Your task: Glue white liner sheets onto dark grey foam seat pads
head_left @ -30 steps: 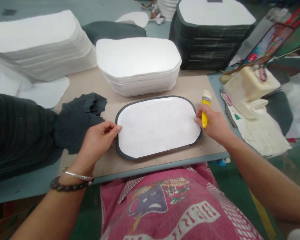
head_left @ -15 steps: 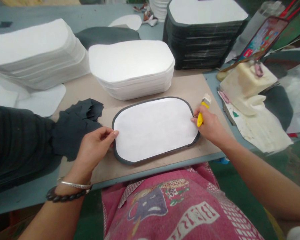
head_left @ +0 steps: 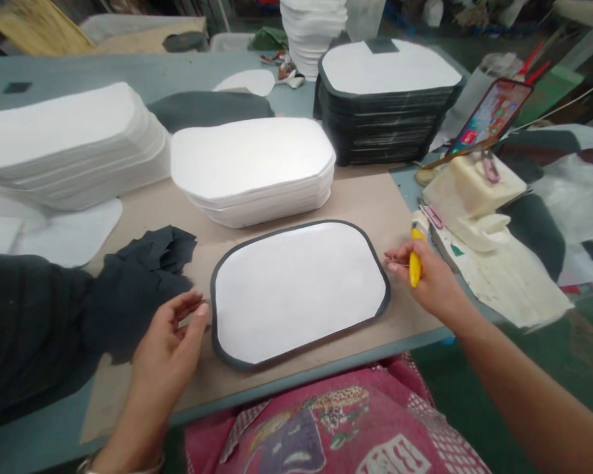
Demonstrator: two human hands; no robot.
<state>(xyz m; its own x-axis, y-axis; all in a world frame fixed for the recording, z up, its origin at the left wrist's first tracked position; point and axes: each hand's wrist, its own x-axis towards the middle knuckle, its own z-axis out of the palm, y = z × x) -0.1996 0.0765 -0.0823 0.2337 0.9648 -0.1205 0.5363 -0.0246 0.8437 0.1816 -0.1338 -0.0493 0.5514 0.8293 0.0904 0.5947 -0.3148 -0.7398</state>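
Note:
A white rounded panel with a dark border [head_left: 299, 289] lies flat on the brown board [head_left: 360, 197] before me. Just off its left end is my left hand [head_left: 170, 342], thumb and fingers apart and nothing between them. My right hand [head_left: 427, 276], a little beyond the panel's right end, grips a small brush with a yellow handle [head_left: 415, 260]. The brush's pale bristles point away from me. Behind the panel stands a stack of white rounded pieces [head_left: 252, 161]. Crumpled dark fabric pieces [head_left: 143, 276] lie to the left of the panel.
Dark-edged panels [head_left: 385, 125] are piled at the back right, another white stack [head_left: 64, 145] at the left. A dark layered pile [head_left: 24, 322] fills the near left. On the right are a cream container [head_left: 474, 184], a stained cloth [head_left: 518, 283] and a propped phone [head_left: 491, 115].
Both hands have come away from the panel's ends, the left leftward, the right to the right with the brush. My left fingers have spread. The camera view has tilted up.

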